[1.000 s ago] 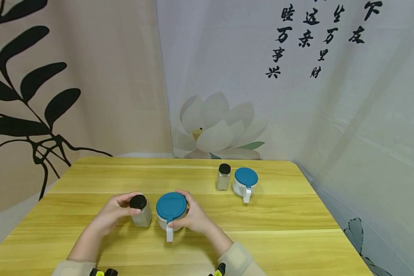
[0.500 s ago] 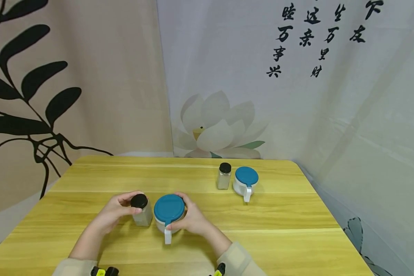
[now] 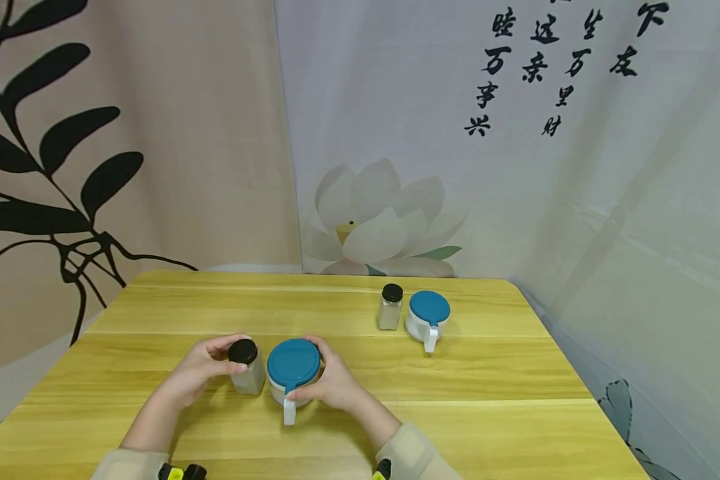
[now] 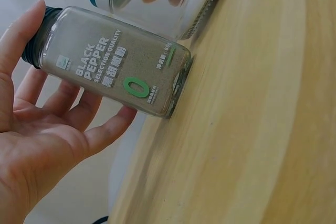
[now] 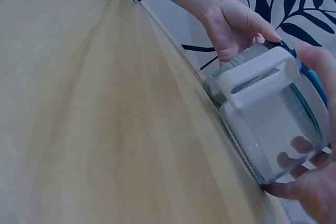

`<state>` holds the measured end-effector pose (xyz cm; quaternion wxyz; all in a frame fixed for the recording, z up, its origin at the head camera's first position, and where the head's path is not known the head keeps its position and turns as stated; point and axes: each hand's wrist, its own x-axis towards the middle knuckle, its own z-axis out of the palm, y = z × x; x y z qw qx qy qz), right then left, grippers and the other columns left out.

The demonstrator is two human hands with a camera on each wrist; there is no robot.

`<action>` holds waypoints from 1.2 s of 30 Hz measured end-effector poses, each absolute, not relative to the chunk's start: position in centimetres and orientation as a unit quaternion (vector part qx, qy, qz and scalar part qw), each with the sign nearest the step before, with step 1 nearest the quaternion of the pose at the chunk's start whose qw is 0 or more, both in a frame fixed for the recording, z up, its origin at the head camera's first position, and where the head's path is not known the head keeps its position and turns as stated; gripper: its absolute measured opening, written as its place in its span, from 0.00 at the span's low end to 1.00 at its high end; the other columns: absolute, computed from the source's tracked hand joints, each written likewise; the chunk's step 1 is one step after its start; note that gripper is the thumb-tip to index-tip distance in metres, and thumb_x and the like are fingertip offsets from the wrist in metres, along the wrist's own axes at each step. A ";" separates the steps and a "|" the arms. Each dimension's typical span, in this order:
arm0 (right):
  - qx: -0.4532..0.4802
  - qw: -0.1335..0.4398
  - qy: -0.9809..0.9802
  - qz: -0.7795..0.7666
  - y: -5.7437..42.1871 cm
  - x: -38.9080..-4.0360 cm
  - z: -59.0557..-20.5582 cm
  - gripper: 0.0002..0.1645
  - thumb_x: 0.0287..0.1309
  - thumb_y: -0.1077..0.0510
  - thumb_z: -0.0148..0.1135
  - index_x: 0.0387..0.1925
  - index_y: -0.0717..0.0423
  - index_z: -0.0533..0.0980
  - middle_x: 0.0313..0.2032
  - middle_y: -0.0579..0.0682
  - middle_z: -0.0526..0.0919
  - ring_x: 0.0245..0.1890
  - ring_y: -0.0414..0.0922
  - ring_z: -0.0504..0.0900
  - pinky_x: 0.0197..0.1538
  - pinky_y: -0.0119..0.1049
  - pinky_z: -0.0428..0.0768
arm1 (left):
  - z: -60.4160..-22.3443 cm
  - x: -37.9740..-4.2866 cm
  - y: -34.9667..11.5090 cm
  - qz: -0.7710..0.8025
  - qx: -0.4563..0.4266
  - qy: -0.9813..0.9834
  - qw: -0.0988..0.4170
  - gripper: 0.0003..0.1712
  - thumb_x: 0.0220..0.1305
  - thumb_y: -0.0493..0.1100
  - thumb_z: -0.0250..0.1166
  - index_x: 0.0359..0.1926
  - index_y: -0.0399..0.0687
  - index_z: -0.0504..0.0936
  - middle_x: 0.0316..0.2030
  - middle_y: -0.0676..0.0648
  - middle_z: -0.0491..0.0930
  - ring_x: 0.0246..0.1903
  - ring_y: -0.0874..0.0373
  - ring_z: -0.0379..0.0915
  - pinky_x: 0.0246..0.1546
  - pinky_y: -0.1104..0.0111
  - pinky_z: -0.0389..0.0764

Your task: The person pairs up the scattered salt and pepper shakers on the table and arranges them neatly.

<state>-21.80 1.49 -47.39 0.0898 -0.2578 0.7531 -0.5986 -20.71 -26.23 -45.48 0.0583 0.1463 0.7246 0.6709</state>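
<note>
My left hand (image 3: pixel 199 368) grips a black pepper jar (image 3: pixel 249 378), with thumb and fingers about its black cap (image 4: pixel 41 38). This square clear jar stands upright on the table, and its printed label (image 4: pixel 100 59) faces the left wrist camera. Just to its right is a clear seasoning jar with a blue lid (image 3: pixel 294 363) and a white handle (image 3: pixel 289 410). My right hand (image 3: pixel 335 381) holds that jar from its right side, thumb near the handle. Fingers show through its clear wall (image 5: pixel 262 135). The two jars stand close together; whether they touch is unclear.
Farther back on the wooden table (image 3: pixel 486 413) stand a smaller black-capped jar (image 3: pixel 389 313) and another blue-lidded jar (image 3: pixel 428 323) with a white handle. A printed cloth backdrop (image 3: pixel 384 100) hangs behind the table's far edge.
My right hand has shifted the blue-lidded jar slightly left and nearer to me, closing the gap to the pepper jar. The left hand and pepper jar have stayed nearly in place.
</note>
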 end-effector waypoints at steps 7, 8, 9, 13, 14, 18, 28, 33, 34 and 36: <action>-0.249 0.084 0.753 -0.604 1.2 -21.7 -47.7 0.57 0.36 0.62 0.81 0.67 0.47 0.60 0.57 0.45 0.74 0.57 0.43 0.72 0.61 0.44 0.64 | -45.5 -20.7 -26.3 0.669 0.144 0.727 0.062 0.24 0.55 0.30 0.67 0.54 0.44 0.80 0.42 0.52 0.80 0.41 0.54 0.73 0.40 0.65 0.76; -0.247 0.083 0.753 -0.604 1.2 -21.7 -47.7 0.56 0.36 0.62 0.81 0.67 0.47 0.60 0.57 0.45 0.74 0.57 0.43 0.71 0.61 0.44 0.64 | -45.5 -20.7 -26.3 0.668 0.144 0.727 0.063 0.23 0.55 0.30 0.67 0.54 0.44 0.80 0.42 0.52 0.81 0.41 0.54 0.73 0.40 0.65 0.76; -0.245 0.083 0.753 -0.605 1.2 -21.6 -47.7 0.56 0.36 0.62 0.81 0.67 0.46 0.60 0.57 0.45 0.74 0.57 0.43 0.71 0.61 0.44 0.64 | -45.5 -20.7 -26.2 0.668 0.143 0.727 0.063 0.23 0.55 0.30 0.68 0.54 0.43 0.80 0.42 0.51 0.81 0.41 0.54 0.73 0.40 0.65 0.76; -0.242 0.083 0.754 -0.605 1.1 -21.5 -47.6 0.56 0.36 0.62 0.81 0.67 0.46 0.60 0.57 0.45 0.74 0.57 0.43 0.71 0.61 0.45 0.64 | -45.5 -20.7 -26.2 0.667 0.137 0.729 0.065 0.24 0.55 0.31 0.68 0.54 0.42 0.80 0.41 0.51 0.80 0.41 0.54 0.72 0.40 0.65 0.76; -0.242 0.084 0.755 -0.604 1.1 -21.5 -47.6 0.56 0.36 0.62 0.81 0.67 0.46 0.60 0.57 0.45 0.74 0.57 0.43 0.71 0.61 0.45 0.64 | -45.5 -20.7 -26.2 0.667 0.134 0.730 0.066 0.24 0.55 0.31 0.68 0.54 0.42 0.80 0.41 0.50 0.80 0.41 0.53 0.72 0.40 0.65 0.76; -0.239 0.085 0.758 -0.601 1.1 -21.4 -47.5 0.56 0.36 0.61 0.81 0.68 0.47 0.60 0.57 0.45 0.74 0.57 0.44 0.71 0.62 0.47 0.63 | -45.5 -20.8 -26.1 0.667 0.121 0.732 0.067 0.24 0.54 0.32 0.69 0.54 0.42 0.80 0.42 0.49 0.79 0.41 0.52 0.72 0.40 0.64 0.76; -0.230 0.088 0.761 -0.601 0.8 -21.5 -47.6 0.57 0.37 0.60 0.81 0.69 0.54 0.59 0.57 0.45 0.74 0.57 0.44 0.71 0.61 0.49 0.63 | -45.4 -20.7 -25.9 0.666 0.110 0.734 0.067 0.25 0.55 0.32 0.69 0.55 0.39 0.78 0.41 0.47 0.77 0.42 0.52 0.72 0.41 0.64 0.75; -0.225 0.096 0.762 -0.600 0.8 -21.5 -47.6 0.58 0.38 0.59 0.81 0.69 0.50 0.58 0.58 0.46 0.73 0.58 0.45 0.71 0.61 0.51 0.62 | -45.4 -20.7 -25.8 0.664 0.109 0.737 0.069 0.26 0.54 0.32 0.69 0.56 0.37 0.77 0.42 0.47 0.77 0.42 0.52 0.71 0.42 0.64 0.75; -0.226 0.097 0.761 -0.600 0.8 -21.5 -47.6 0.58 0.38 0.59 0.80 0.70 0.50 0.58 0.58 0.46 0.73 0.58 0.45 0.71 0.61 0.51 0.62 | -45.4 -20.7 -25.8 0.662 0.110 0.738 0.069 0.26 0.54 0.32 0.69 0.56 0.36 0.76 0.42 0.47 0.77 0.42 0.52 0.71 0.41 0.64 0.75; -0.228 0.100 0.761 -0.599 0.8 -21.4 -47.6 0.58 0.38 0.59 0.80 0.70 0.50 0.57 0.59 0.46 0.72 0.58 0.46 0.71 0.62 0.51 0.62 | -45.4 -20.7 -25.8 0.659 0.114 0.741 0.069 0.27 0.55 0.32 0.69 0.57 0.35 0.75 0.43 0.46 0.77 0.42 0.52 0.71 0.41 0.64 0.75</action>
